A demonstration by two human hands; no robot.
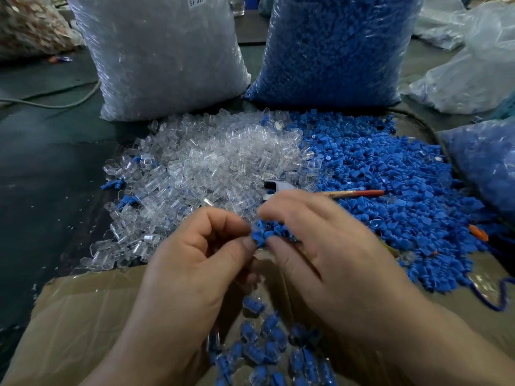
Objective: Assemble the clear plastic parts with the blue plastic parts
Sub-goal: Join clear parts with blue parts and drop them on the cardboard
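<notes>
Near the pile of clear parts (211, 162), the left hand (195, 257) pinches a blue part (257, 237) that meets the right hand (320, 246), which grips a bunch of blue parts (280, 231), left of the blue pile (404, 190).

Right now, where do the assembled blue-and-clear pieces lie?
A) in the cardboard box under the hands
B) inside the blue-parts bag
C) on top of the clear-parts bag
A: the assembled pieces lie in the cardboard box, below the left hand and right hand, which pinch blue parts.
</notes>
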